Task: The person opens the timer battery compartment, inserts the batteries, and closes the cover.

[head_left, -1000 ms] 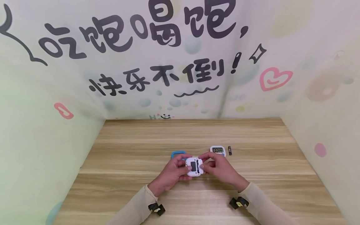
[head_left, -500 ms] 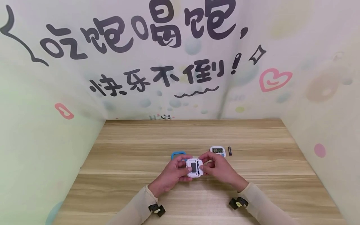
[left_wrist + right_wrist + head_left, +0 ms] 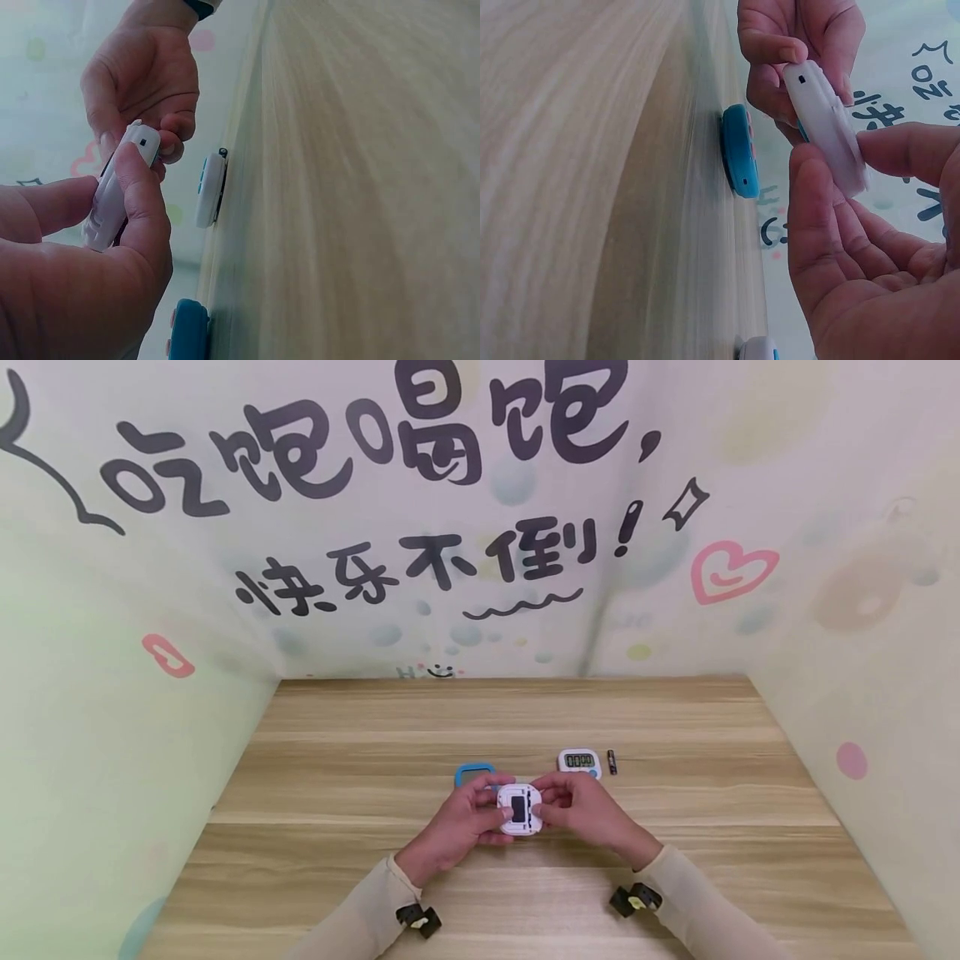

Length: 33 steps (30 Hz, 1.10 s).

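- The left hand (image 3: 465, 822) holds one side of a white timer (image 3: 520, 810), its thumb laid on the back face and its fingers around the rim.
- The right hand (image 3: 588, 810) grips the opposite side, thumb on the back near a narrow dark slot (image 3: 529, 814), fingers at the edge.
- The white timer is between the two hands, raised off the table (image 3: 510, 902), its back turned up to the head view, with a dark rectangle (image 3: 517, 807) beside the left thumb.
- Just beyond the left hand's fingers lies a blue timer (image 3: 475, 769), partly covered by them in the head view.
- Just beyond the right hand sits a second timer (image 3: 579, 761), white-cased, its display showing digits.
- Past the right hand too, beside that second timer, lies a small dark battery (image 3: 612, 762).
- Behind each hand, a black wrist device (image 3: 636, 900) is worn over a pale sleeve (image 3: 701, 902).
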Tool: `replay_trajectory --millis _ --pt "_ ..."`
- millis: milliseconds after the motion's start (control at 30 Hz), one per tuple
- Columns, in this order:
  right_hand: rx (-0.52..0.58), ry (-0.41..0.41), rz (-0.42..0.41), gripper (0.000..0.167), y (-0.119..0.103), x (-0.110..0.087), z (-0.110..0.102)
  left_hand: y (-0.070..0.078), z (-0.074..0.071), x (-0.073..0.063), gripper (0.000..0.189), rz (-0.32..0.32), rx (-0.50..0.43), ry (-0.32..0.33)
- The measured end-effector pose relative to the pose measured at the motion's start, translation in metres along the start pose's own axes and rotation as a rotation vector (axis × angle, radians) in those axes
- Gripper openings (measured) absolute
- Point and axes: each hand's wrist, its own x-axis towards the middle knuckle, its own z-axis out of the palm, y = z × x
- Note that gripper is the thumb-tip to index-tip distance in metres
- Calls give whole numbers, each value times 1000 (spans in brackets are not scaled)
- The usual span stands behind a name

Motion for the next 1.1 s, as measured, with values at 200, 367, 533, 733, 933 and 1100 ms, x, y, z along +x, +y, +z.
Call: replay_trajectory --millis 200,367,533,733,933,1100 --pt "-13 0 0 30 0 0 -1 1 1 0 52 -12 -2 -9" --pt "-13 -21 -11 28 0 -1 -3 1 1 -1 53 -22 6 -12" --pt "19 -43 -35 28 -1 -2 -5 1 1 -2 55 -30 15 -12" --pt "38 -54 -35 27 -1 -3 -7 2 4 -1 54 -24 24 0" --pt "20 -47 -19 24 -2 -3 -9 5 7 0 51 -22 41 20" --pt "-2 -38 -23 24 -4 -3 -10 6 7 4 49 -20 51 15"
